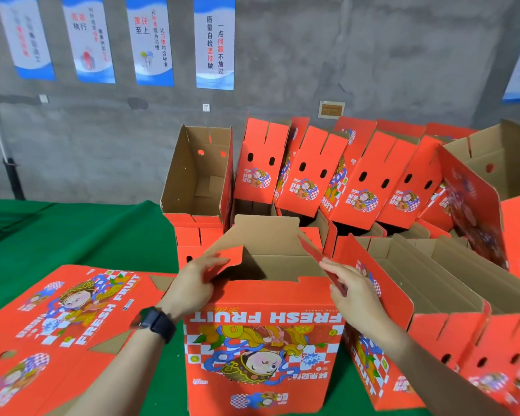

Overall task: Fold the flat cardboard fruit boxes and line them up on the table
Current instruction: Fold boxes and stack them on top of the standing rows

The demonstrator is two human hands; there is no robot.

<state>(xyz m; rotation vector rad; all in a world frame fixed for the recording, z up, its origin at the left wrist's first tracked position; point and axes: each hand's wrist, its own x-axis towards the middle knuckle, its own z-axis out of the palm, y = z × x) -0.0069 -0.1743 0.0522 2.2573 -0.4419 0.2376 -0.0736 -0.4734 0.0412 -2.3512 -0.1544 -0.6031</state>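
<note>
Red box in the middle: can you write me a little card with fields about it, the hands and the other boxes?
being folded: red fruit box, standing open, its picture upside down to the camera
left hand: pinches the left flap
right hand: holds the right flap
flat box: lies on the green table, left of the open one
folded boxes: crowded behind and to the right, several tilted
wall: grey, with posters
</note>
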